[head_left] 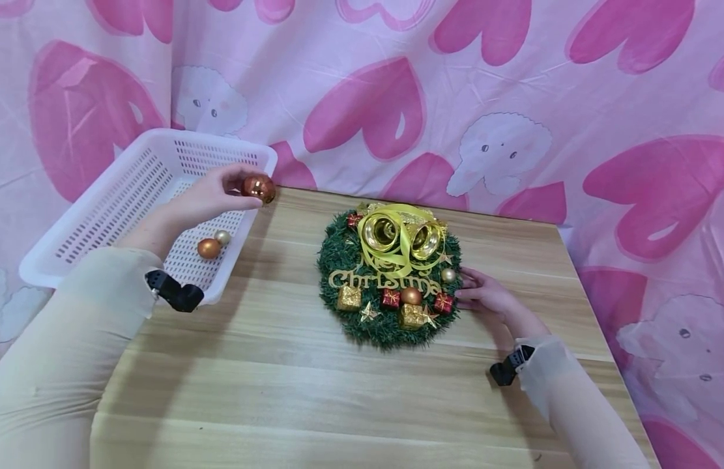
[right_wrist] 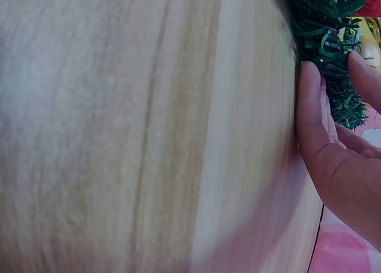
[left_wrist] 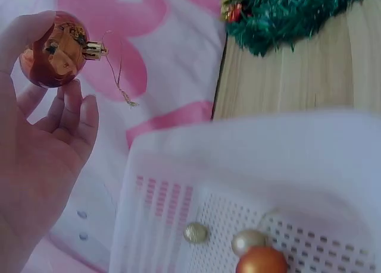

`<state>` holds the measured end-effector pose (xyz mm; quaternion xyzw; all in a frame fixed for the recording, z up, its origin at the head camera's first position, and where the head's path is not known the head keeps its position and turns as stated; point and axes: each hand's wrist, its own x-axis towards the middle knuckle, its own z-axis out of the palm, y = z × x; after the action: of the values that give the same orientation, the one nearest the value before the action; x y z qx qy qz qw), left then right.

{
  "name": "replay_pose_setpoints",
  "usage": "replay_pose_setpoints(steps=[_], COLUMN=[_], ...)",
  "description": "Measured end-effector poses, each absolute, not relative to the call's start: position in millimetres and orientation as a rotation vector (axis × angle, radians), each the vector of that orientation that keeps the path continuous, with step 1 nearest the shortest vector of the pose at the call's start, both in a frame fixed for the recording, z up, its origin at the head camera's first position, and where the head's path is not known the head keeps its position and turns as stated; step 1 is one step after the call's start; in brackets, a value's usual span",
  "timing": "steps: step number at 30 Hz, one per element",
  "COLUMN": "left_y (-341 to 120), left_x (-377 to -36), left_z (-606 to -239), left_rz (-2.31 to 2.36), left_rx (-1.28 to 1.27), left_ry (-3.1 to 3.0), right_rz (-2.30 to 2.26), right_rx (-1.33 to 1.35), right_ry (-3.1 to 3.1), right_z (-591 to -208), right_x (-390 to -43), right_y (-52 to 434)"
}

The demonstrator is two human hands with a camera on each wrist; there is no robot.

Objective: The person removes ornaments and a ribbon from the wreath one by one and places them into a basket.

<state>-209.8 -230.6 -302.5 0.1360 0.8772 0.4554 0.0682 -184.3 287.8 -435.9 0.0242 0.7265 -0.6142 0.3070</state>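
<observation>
Fingers of left hand [head_left: 206,195] pinch copper bauble [head_left: 259,188], cap toward wreath [head_left: 390,273]; right hand [head_left: 485,296] fingers straight, touching wreath.

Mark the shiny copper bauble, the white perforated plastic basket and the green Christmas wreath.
shiny copper bauble [left_wrist: 53,50], left wrist view, its round body.
white perforated plastic basket [head_left: 112,207], head view, left wall.
green Christmas wreath [head_left: 376,329], head view, lower foliage.

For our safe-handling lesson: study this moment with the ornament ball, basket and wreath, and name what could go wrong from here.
1. The left hand pinches the shiny copper ball with fingertips only, above the basket's corner; it could slip and roll off the table.
2. The white basket overhangs the table's left edge, so a knock might tip it and spill the small balls.
3. The right hand only touches the wreath at its edge; the wreath may slide if pushed.
</observation>
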Motion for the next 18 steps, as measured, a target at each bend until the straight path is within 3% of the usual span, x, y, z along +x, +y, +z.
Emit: replay_pose_setpoints(steps=[18], left_y=[-292.9], left_x=[-209.4], left_z=[-326.1], left_rz=[1.401], left_rx=[0.187], left_ry=[2.708], right_rz=[-1.603], right_rx=[0.04], right_ry=[1.942], right_z=[-435.8], right_x=[-184.7], right_y=[288.3])
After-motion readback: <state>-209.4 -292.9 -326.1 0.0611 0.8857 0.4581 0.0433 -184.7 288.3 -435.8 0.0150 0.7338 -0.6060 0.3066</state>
